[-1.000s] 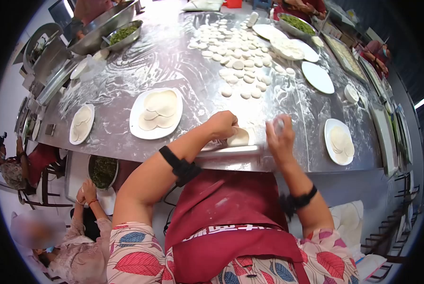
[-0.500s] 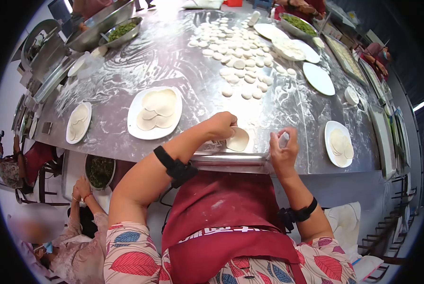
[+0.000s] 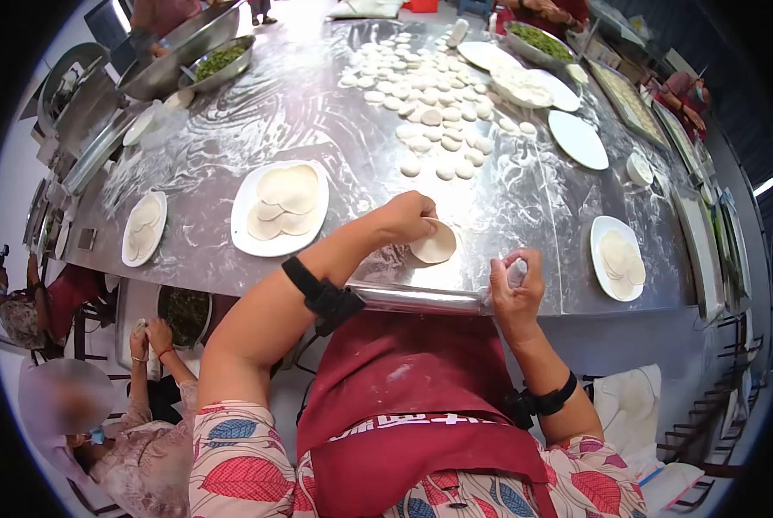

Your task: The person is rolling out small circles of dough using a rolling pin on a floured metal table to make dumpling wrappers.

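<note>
My left hand (image 3: 408, 218) pinches the upper left edge of a round, flat dough wrapper (image 3: 434, 244) near the table's front edge. Most of the wrapper shows, pale and thin; its pinched edge is hidden under my fingers. To the right, my right hand (image 3: 516, 296) is closed around what looks like a rolling pin (image 3: 517, 273), of which only the pale grey end shows above the fist. This hand is apart from the wrapper. A shiny metal cylinder (image 3: 417, 299) lies along the table edge between my hands.
Many small dough discs (image 3: 430, 116) lie beyond my hands on the floured steel table (image 3: 365, 186). Plates of wrappers stand left (image 3: 241, 233) and right (image 3: 601, 268). Bowls of green filling (image 3: 538, 41) stand farther back. A co-worker's hands (image 3: 151, 338) are at lower left.
My left hand and the wrapper have moved slightly away from me, up the table. My right hand has come a little lower, toward the table edge. The co-worker's hands at lower left have shifted.
</note>
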`<state>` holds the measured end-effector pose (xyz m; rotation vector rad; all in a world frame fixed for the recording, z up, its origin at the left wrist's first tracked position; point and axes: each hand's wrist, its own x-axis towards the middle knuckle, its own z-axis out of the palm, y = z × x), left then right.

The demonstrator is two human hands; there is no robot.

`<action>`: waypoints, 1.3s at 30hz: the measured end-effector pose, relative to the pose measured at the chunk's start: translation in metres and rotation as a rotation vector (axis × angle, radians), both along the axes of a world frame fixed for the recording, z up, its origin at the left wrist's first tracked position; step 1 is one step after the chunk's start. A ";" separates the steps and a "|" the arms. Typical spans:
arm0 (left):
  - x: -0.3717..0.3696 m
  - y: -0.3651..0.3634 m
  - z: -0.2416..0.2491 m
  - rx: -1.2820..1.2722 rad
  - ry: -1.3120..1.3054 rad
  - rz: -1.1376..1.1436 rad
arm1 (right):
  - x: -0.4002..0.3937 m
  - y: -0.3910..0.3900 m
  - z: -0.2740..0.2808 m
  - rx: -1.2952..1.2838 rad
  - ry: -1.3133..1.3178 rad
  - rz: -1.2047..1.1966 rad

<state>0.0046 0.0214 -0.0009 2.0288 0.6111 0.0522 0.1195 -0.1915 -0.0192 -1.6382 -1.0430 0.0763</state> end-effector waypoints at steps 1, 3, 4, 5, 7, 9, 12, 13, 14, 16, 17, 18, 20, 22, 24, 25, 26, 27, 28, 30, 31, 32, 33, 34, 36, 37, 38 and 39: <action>-0.001 -0.002 -0.002 0.061 0.020 -0.025 | 0.002 0.003 -0.003 0.015 -0.019 0.001; -0.005 -0.008 -0.007 0.182 0.055 -0.065 | 0.014 0.023 -0.005 0.043 -0.061 0.011; -0.005 -0.008 -0.006 0.192 0.076 -0.051 | 0.020 0.036 0.000 0.029 -0.092 0.020; -0.006 -0.008 -0.004 0.204 0.099 -0.039 | 0.024 0.054 0.006 0.018 -0.121 0.026; -0.004 -0.008 -0.002 0.287 0.138 -0.025 | 0.030 0.094 0.013 0.097 -0.208 0.040; 0.002 -0.008 0.000 0.426 0.161 -0.023 | 0.032 0.121 0.013 0.097 -0.218 0.040; 0.005 -0.013 0.009 0.306 0.182 -0.052 | 0.031 0.100 0.013 0.060 -0.198 0.016; 0.003 -0.014 0.011 0.255 0.191 -0.067 | 0.029 0.083 0.010 0.053 -0.220 0.003; 0.002 -0.005 -0.007 0.414 0.119 -0.137 | 0.026 0.066 0.005 0.052 -0.178 0.008; -0.005 -0.002 -0.008 0.234 0.102 -0.076 | 0.018 0.032 0.001 0.002 -0.032 0.039; -0.008 -0.002 -0.007 0.148 0.098 -0.047 | 0.018 0.035 0.004 0.004 -0.061 0.038; -0.011 -0.003 -0.006 0.131 0.106 -0.057 | 0.018 0.039 0.007 0.008 -0.084 0.032; -0.014 -0.006 -0.002 0.103 0.129 -0.089 | 0.024 0.063 0.010 0.100 -0.208 0.016; -0.008 -0.007 -0.001 0.256 0.134 -0.060 | 0.032 0.102 0.008 0.078 -0.223 0.006; 0.000 -0.009 -0.002 0.329 0.135 -0.030 | 0.031 0.110 0.010 0.072 -0.194 0.005; -0.001 -0.008 -0.002 0.350 0.130 -0.074 | 0.029 0.103 0.012 0.065 -0.172 0.009; -0.001 -0.008 -0.005 0.368 0.118 -0.112 | 0.029 0.095 0.013 0.053 -0.157 0.017; -0.001 -0.008 -0.006 0.380 0.103 -0.147 | 0.029 0.078 0.010 0.067 -0.223 0.016; -0.001 -0.006 -0.008 0.434 0.130 -0.177 | 0.027 0.060 0.004 0.066 -0.195 0.001; -0.008 -0.005 0.000 0.186 0.135 -0.078 | 0.018 0.033 0.000 0.010 0.014 0.045; -0.012 -0.005 0.003 0.066 0.144 -0.029 | 0.015 0.028 -0.001 0.002 0.109 0.066; -0.015 -0.002 -0.001 -0.016 0.182 -0.056 | 0.016 0.035 -0.001 0.035 -0.021 0.047; -0.016 -0.003 -0.003 0.088 0.157 -0.093 | 0.021 0.052 0.005 0.071 -0.149 0.023; -0.015 -0.003 -0.004 0.197 0.130 -0.127 | 0.025 0.069 0.011 0.112 -0.278 -0.001; -0.013 -0.005 -0.005 0.328 0.096 -0.098 | 0.028 0.098 0.014 0.046 -0.219 -0.008; -0.009 0.002 -0.021 0.347 0.131 -0.071 | 0.030 0.116 0.011 0.101 -0.279 -0.016; -0.009 -0.003 -0.012 0.310 0.199 -0.017 | 0.033 0.122 0.006 0.130 -0.300 -0.009; -0.013 -0.007 -0.017 0.308 0.158 0.040 | 0.038 0.116 -0.002 0.158 -0.325 -0.003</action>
